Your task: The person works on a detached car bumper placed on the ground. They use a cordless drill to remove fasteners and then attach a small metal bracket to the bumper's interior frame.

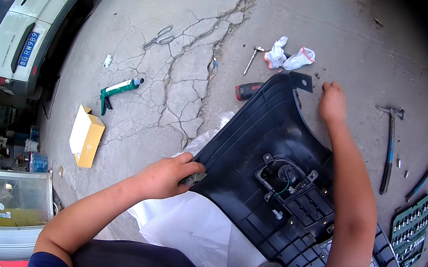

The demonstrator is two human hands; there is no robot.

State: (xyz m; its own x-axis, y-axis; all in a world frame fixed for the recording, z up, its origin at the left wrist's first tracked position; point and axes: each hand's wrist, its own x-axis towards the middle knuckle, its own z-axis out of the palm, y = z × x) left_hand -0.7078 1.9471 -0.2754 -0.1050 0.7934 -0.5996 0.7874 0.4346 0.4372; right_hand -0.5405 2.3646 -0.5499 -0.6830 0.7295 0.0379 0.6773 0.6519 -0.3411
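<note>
A large black plastic car bumper (244, 155), inner side up, slants across my lap from the middle to the lower right. My left hand (164, 176) is closed around its left edge, where a small grey metal piece (193, 178) shows by the fingers. At the far end sticks out a dark flat bracket (303, 82) with a hole. Just right of that bracket is my right hand (333, 103), its fingers curled together; what they hold, if anything, is hidden. A round lamp-like part (286, 173) with a green wire sits in the bumper's frame. White sheeting (187, 225) lies beneath.
Beyond the bumper lie white gloves (289, 55), a ratchet (253, 61) and a red-black power tool (246, 91). Rightward are two hammers (389, 151) (427, 172) and a socket set (410, 231). Leftward are scissors (160, 38), a caulking gun (116, 92), a box (89, 141) and a white vehicle (33, 27).
</note>
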